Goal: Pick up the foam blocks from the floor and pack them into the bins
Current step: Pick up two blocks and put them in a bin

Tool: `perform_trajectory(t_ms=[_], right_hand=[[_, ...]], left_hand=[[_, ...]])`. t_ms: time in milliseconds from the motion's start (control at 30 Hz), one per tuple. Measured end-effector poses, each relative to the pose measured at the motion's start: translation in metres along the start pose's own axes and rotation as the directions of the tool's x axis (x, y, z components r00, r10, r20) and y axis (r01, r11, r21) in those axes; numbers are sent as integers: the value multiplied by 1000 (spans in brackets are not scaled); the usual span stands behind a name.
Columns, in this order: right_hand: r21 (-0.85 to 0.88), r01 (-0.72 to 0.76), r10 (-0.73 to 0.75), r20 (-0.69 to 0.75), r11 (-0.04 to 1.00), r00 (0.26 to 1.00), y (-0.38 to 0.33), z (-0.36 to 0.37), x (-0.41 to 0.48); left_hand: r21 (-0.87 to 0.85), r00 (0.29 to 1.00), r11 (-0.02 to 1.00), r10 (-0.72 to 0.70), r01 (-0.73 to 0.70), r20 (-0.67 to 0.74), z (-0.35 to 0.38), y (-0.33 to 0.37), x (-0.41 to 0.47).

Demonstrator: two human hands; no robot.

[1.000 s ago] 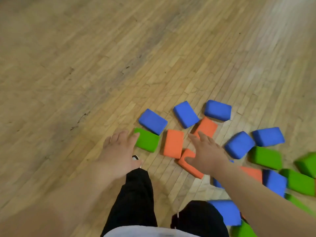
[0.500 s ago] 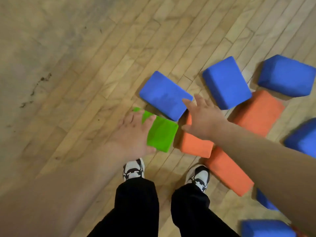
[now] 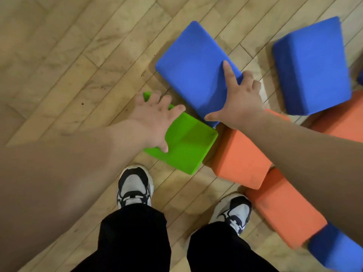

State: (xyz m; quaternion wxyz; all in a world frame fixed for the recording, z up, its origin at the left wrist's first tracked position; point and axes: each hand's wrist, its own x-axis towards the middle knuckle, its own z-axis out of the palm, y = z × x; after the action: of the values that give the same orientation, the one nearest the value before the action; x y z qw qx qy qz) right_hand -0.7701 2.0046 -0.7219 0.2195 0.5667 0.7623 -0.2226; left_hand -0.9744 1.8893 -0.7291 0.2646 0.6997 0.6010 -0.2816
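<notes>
A green foam block [image 3: 188,142] lies on the wood floor just ahead of my feet. My left hand [image 3: 155,118] spans its left end, with the fingers over the far edge and the thumb at the near edge. A large blue foam block [image 3: 192,69] lies just beyond it. My right hand [image 3: 239,103] grips the blue block's right corner: the index finger lies on top, the other fingers curl over the right edge, and the thumb is at the near corner. No bin is in view.
A second blue block [image 3: 312,65] sits at the upper right. Two orange blocks [image 3: 239,158] [image 3: 282,209] lie under my right arm, and a third [image 3: 341,118] is at the right edge. Another blue block [image 3: 337,250] is at the bottom right. My shoes [image 3: 134,187] stand near the green block.
I have bent down much closer to the floor. My left hand reached onto the green block, and my right hand moved from above the orange block onto the blue block's corner.
</notes>
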Motion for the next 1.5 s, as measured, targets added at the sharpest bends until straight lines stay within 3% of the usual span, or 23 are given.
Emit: perform_trajectory(t_ms=[167, 333, 400, 567, 633, 733, 867, 967, 1133, 1400, 1500], right_hand=[[-22, 6, -8, -86, 1000, 996, -6, -10, -33], [227, 141, -132, -54, 964, 990, -6, -16, -61], [202, 164, -159, -40, 965, 986, -12, -19, -68], [140, 62, -67, 29, 988, 997, -19, -35, -92], [199, 9, -7, -12, 980, 1000, -22, -47, -115], [302, -91, 102, -22, 949, 995, -28, -75, -175], [311, -107, 105, 24, 944, 994, -55, -152, -288], [267, -102, 92, 47, 958, 995, -77, -233, -372], [220, 39, -33, -31, 975, 999, -90, -352, -482], [156, 293, -275, -128, 943, 953, -37, -445, -553], [62, 367, -363, -73, 928, 929, -10, -456, -560]], left_hand=[[-123, 995, 988, -89, 94, 49, 25, -3, -62], [-181, 1000, 983, -12, 8, -18, 32, -9, -88], [-230, 1000, 973, 23, -23, -2, 30, -13, -86], [-264, 991, 963, 86, -55, 106, 15, -17, -96], [-297, 988, 954, 15, 32, 154, 9, -7, -127], [-401, 957, 873, -214, 277, 195, -10, 12, -200], [-615, 863, 620, -449, 488, 233, -85, 25, -329], [-698, 835, 508, -493, 505, 245, -168, 27, -424], [-661, 843, 605, -533, 444, 79, -284, 39, -555], [-672, 733, 566, -679, 477, -52, -360, 106, -655], [-678, 679, 525, -732, 514, -53, -364, 156, -669]])
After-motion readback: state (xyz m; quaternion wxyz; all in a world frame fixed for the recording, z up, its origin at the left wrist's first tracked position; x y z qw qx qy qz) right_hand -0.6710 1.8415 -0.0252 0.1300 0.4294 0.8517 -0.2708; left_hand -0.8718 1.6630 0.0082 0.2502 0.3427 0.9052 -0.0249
